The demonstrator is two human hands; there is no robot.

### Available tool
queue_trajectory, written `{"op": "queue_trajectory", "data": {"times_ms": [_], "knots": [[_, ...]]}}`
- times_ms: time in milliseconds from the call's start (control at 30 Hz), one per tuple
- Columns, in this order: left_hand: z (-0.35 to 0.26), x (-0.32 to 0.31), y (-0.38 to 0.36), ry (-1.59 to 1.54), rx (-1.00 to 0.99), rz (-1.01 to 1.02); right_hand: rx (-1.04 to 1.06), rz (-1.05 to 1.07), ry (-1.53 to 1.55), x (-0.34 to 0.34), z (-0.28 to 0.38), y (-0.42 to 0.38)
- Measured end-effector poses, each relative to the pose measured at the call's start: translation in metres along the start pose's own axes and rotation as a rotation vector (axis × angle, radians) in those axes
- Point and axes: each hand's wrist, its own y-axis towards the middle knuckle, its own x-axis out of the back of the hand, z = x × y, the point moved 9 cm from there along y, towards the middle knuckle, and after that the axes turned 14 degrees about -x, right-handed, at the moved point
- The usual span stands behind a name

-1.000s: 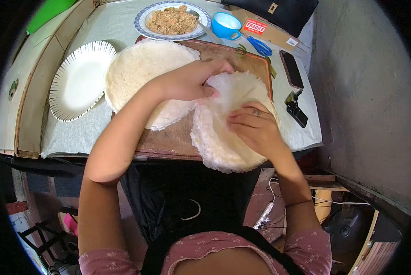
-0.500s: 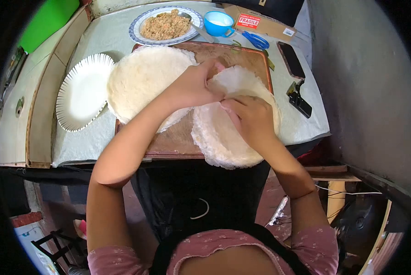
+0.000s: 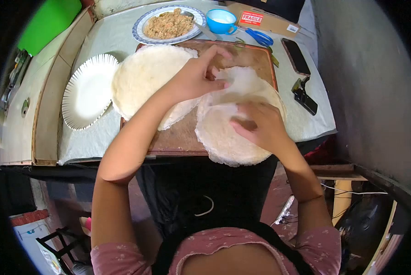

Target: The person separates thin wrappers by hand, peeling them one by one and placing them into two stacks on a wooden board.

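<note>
Thin, pale round spring roll wrappers lie in a stack on the right of the wooden cutting board, overhanging its front edge. A translucent upper layer looks creased toward the back. My left hand is at the stack's back left edge, thumb and fingers apart, nothing visible between them. Over the stack's middle right is my right hand, slightly blurred, with its thumb apart from its bent fingers. A second stack of round wrappers rests on the board's left side, partly under my left forearm.
Left of the board is a fluted white paper plate. Behind it stand a blue-rimmed plate of minced filling with a spoon, a blue cup, blue-handled scissors and a cardboard box. A phone lies at right.
My hands, pinched close together at the wrapper half a second ago, have moved apart and their fingers have spread. The right hand has shifted toward me. The view has shifted slightly.
</note>
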Motion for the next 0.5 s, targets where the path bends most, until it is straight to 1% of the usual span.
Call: {"op": "queue_trajectory", "data": {"times_ms": [33, 133, 233, 333, 433, 500], "knots": [[0.001, 0.000, -0.001, -0.092, 0.031, -0.010, -0.097, 0.003, 0.025, -0.001, -0.001, 0.004], [0.002, -0.009, 0.000, -0.043, -0.045, 0.184, -0.107, 0.021, 0.034, -0.003, 0.011, 0.012], [0.011, -0.019, -0.011, -0.048, 0.132, 0.321, 0.019, -0.074, -0.120, -0.006, 0.022, 0.015], [0.005, -0.021, -0.010, 0.053, 0.128, 0.302, 0.098, -0.033, -0.184, -0.014, 0.025, 0.013], [0.000, -0.018, -0.009, 0.072, -0.014, 0.252, 0.100, -0.016, -0.185, -0.016, 0.027, 0.007], [0.002, -0.019, -0.010, 0.126, 0.015, 0.304, 0.145, -0.018, -0.226, -0.016, 0.031, 0.001]]}}
